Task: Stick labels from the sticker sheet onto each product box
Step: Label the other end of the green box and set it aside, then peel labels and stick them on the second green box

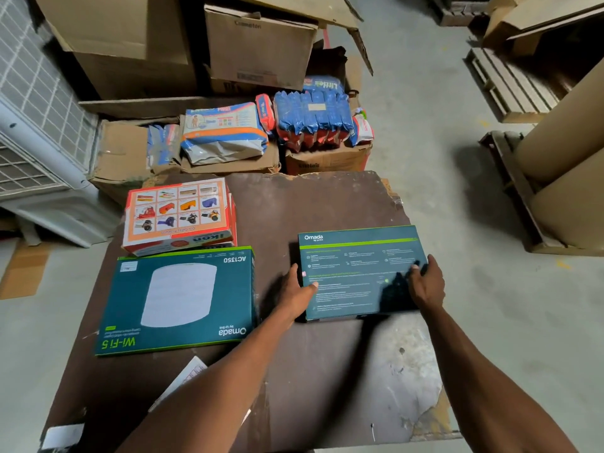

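A dark teal Omada box (356,269) lies back-side up on the brown board (327,371), right of centre. My left hand (299,292) holds its left edge, thumb on top. My right hand (425,282) grips its right edge with fingers spread over the top face. A second teal Omada Wi-Fi 5 box (176,302) lies face up at the left, with a small white label at its far left corner. Behind it stands an orange and white ikon box (179,214). A white sheet (183,377) pokes out from under my left forearm; its print is unclear.
Diaper packs (225,132) and blue packets (310,116) sit on cartons beyond the board. Big cardboard cartons (258,47) stack behind them. A white cooler unit (36,132) stands at left. Brown paper rolls (562,158) on a pallet are at right. Grey floor surrounds the board.
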A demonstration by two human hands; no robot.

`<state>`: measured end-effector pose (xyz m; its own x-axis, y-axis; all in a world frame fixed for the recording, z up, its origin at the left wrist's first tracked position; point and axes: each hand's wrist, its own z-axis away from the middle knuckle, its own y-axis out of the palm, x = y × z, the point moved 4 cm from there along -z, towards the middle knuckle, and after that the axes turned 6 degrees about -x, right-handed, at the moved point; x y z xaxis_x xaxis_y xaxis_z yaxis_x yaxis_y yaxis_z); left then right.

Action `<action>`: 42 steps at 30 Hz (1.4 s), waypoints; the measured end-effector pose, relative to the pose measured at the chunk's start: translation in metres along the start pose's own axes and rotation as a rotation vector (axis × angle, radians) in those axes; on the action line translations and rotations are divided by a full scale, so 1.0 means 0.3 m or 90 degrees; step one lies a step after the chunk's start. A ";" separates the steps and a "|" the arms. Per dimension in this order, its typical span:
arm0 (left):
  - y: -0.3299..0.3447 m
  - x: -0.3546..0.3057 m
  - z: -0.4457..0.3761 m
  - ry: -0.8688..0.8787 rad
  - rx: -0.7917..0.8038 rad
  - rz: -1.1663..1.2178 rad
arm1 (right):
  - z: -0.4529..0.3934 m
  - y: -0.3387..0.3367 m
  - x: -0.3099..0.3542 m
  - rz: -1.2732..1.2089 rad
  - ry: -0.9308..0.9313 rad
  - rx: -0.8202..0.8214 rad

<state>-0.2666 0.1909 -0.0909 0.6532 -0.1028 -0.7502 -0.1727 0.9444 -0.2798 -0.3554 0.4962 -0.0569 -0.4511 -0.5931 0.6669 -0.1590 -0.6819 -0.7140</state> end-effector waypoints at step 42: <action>-0.910 0.927 0.463 -0.011 -0.314 -0.187 | 1.514 0.565 0.270 0.055 -0.097 0.431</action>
<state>0.0644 -0.0522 -0.1399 0.7368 -0.3303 -0.5900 -0.3026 0.6193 -0.7245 -0.0200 0.1381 -0.0271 -0.3013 -0.6768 0.6717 0.4761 -0.7171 -0.5090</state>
